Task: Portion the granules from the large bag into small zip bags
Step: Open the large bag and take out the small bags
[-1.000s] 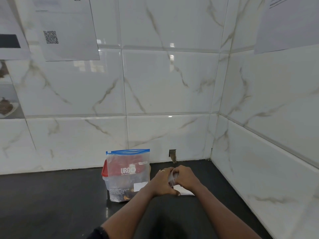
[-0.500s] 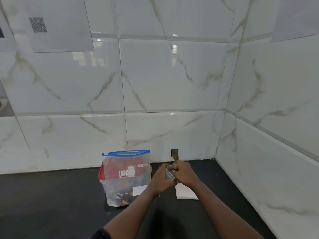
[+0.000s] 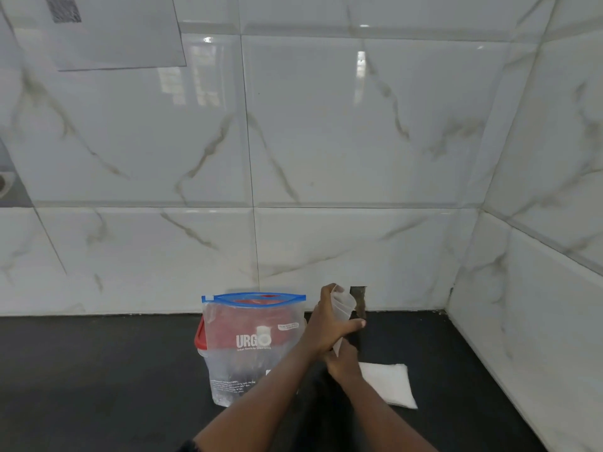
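Red-lidded tub [image 3: 199,336] mostly behind large bag [image 3: 254,350], QR sheet [image 3: 114,31] cut off above

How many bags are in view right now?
3: large blue-zip bag standing on the counter; small clear bag held by left hand and right hand; white flat packet lying right, possibly several stacked.

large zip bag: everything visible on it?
The large zip bag is clear plastic with a blue zip strip on top, white URGO print and fine print lower down. It stands upright on the black counter by the wall; a red-lidded container shows through it. The left forearm crosses its lower right corner.
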Demonstrator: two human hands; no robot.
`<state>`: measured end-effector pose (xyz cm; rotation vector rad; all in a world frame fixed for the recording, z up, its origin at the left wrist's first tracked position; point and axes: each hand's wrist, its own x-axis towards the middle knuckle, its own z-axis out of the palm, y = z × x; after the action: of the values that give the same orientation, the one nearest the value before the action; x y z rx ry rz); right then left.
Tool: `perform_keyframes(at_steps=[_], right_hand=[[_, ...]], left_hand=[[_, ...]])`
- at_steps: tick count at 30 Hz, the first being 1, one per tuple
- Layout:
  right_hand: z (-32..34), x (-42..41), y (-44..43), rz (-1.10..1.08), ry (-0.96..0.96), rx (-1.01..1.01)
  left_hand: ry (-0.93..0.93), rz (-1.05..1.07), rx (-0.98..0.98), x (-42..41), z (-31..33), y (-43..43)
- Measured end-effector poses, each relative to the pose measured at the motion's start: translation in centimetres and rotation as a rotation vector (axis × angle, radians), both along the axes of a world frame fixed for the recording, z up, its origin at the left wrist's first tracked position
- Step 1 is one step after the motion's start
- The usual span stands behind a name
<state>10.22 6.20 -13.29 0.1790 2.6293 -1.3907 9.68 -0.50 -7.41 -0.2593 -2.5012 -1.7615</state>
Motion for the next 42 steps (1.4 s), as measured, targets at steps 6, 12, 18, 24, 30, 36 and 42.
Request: perform_keyframes(at_steps=[6,12,18,24,30,36,42], right_hand=[[-2.3,-0.6,-3.1,0.047,-0.061,0.242],[-1.8,-1.5,-3.6,0.004,-0.027,0.249],[0.9,-2.4,-2.1,-0.046,-0.014,0.134],[6.3,-2.1,-1.2,-0.105,0.217,0.117],[12.4,0.8,-2.5,-0.100,0.304,0.135],[12.5,1.9,-5.3,-0.015,0.322,0.127],[12.6,3.0,-6.0,0.042,0.393,0.065]], left_hand=[[-0.011,-0.018,0.012,-0.9,0.3,-0.4],[0.032,0.002,0.023,-1.3,1.4,-0.5],[0.120,0.044,0.065,-1.3,5.6,-0.9],[0.364,0.091,-0.140,-1.1,11.0,-5.4],[0.126,0.005,-0.744,-0.4,11.9,-12.3],[-0.182,-0.021,-1.045,1.1,10.0,-14.6],[-0.189,0.036,-1.035,1.4,9.7,-15.1]])
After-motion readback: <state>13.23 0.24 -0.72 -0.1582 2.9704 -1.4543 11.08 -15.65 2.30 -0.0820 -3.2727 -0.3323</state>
